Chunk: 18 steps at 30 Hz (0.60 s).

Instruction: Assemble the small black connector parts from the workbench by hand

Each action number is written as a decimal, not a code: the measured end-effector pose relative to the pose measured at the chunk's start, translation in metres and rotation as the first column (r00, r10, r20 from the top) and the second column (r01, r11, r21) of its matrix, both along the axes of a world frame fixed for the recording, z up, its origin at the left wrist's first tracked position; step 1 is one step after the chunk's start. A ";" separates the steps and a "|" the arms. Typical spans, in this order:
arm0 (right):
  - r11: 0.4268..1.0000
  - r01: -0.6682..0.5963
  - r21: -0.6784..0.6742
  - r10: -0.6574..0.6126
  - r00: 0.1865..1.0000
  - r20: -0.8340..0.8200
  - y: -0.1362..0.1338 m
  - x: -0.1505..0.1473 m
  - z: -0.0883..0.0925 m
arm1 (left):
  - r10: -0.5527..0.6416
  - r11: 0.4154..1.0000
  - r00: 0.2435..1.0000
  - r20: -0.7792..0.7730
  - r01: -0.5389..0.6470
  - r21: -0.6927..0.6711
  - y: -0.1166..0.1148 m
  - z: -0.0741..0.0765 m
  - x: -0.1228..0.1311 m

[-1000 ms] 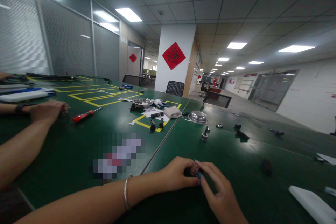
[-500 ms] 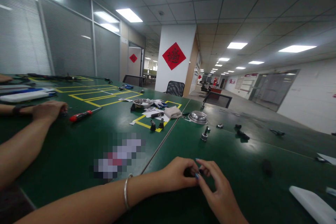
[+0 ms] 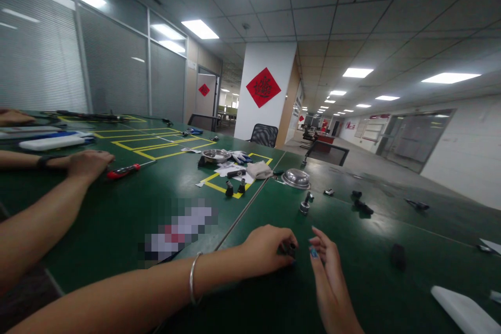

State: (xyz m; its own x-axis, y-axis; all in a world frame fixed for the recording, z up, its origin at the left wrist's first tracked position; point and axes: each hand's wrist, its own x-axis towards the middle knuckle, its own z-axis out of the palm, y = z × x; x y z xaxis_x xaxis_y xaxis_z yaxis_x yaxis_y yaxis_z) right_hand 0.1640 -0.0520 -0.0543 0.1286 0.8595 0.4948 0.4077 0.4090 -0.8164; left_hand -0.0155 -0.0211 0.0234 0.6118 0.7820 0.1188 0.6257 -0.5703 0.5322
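My left hand [image 3: 268, 250], with a silver bangle at the wrist, pinches a small dark part [image 3: 290, 249] between thumb and fingers, low over the green table [image 3: 242, 297]. To its right, my right hand [image 3: 326, 266] is apart from it, with blue nails showing, fingers spread and nothing in them. Beyond both hands a small metal and black part [image 3: 305, 203] stands upright on the table. A dark object [image 3: 398, 257] lies to the right of my right hand.
Another person's hands and forearms [image 3: 84, 169] rest at the left beside a red screwdriver [image 3: 123, 171]. Farther back are a metal bowl [image 3: 296, 178], a cloth [image 3: 259, 169], black parts [image 3: 363, 205] and yellow tape outlines. A white object [image 3: 464, 307] lies at the lower right.
My right hand has come away from my left hand, leaving a gap between them. The small dark part in my left hand now shows more clearly. The view has shifted slightly.
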 end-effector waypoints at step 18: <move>0.991 -0.083 0.104 0.062 0.979 0.193 -0.012 -0.014 0.021 | 0.564 0.750 0.601 -0.567 -0.659 0.048 0.128 0.044 -0.140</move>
State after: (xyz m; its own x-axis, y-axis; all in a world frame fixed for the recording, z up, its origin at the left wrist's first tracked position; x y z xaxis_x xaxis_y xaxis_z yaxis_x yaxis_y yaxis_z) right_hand 0.1503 -0.0640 -0.0332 -0.0373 0.8014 0.5970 0.5163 0.5270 -0.6750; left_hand -0.1557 0.1064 0.0676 -0.0942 0.9728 -0.2118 0.9926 0.1083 0.0558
